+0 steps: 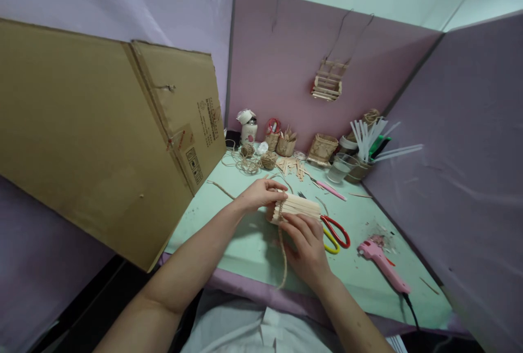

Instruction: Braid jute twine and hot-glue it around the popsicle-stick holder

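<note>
A piece covered with pale craft sticks [301,204] lies on its side between my hands, with a braided twine [283,257] laid across its left end and hanging toward the table's front edge. My left hand [261,195] is closed at that left end, thumb and fingertips at the upper part of the twine band. Below it, my right hand [305,241] has its fingers pressed on the lower part of the band and around the near side of the sticks. Scissors with one red and one yellow handle [338,233] lie just right of the piece, blades hidden.
On the right lies a pink glue gun [384,266] with a cord. Behind my hands are twine balls [268,160], loose sticks [291,166], a pink-handled tool [332,190], a clear cup [340,169] and white glue sticks [370,138]. A large cardboard sheet [102,140] stands at left.
</note>
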The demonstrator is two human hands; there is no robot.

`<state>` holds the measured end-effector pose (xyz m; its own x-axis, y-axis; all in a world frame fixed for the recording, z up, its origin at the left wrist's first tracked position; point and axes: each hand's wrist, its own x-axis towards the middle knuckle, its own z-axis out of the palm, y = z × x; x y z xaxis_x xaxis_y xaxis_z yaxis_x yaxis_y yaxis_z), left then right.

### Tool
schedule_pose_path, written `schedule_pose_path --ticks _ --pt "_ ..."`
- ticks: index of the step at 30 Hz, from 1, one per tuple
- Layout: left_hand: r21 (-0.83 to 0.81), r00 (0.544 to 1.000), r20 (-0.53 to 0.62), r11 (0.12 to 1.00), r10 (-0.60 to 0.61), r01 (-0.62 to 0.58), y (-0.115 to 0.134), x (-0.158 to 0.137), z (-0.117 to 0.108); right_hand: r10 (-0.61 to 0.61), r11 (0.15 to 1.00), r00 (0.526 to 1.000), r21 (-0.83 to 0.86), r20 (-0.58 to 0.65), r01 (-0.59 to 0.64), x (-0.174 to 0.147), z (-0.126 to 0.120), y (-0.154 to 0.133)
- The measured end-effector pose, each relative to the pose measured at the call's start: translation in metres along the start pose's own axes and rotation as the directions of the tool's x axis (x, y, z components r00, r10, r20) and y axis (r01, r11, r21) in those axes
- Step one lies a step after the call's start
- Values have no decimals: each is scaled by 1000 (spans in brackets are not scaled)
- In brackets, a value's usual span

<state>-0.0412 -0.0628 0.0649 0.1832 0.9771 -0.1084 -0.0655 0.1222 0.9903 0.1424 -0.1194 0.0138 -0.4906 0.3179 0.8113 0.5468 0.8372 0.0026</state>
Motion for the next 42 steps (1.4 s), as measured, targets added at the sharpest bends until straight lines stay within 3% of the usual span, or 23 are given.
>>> schedule_pose_path --ticks 4,10,24,27,31,37,42 --pt "-6 1000 12 1000 1 -1 1 -1 0 100 990 995 -105 13 -98 -3 -9 10" --pt "-6 1000 26 1000 -15 15 3 -3 2 213 961 967 -208 142 -181 0 -16 38" --pt "-34 982 144 992 122 -118 -12 5 -8 286 956 952 -99 107 -276 -1 -5 42" --pt "-61 980 89 983 179 -174 -15 6 -6 342 936 939 -102 39 -337 0 3 39" --pt "45 974 -10 973 227 -226 -18 6 -4 432 882 897 -165 -96 -442 3 16 32" --pt "121 978 -133 982 163 -147 -24 12 1 482 845 863 -180 -150 -504 8 26 22" --pt "39 989 -105 994 104 -100 -27 17 6 484 843 861 -182 -153 -506 6 26 20"
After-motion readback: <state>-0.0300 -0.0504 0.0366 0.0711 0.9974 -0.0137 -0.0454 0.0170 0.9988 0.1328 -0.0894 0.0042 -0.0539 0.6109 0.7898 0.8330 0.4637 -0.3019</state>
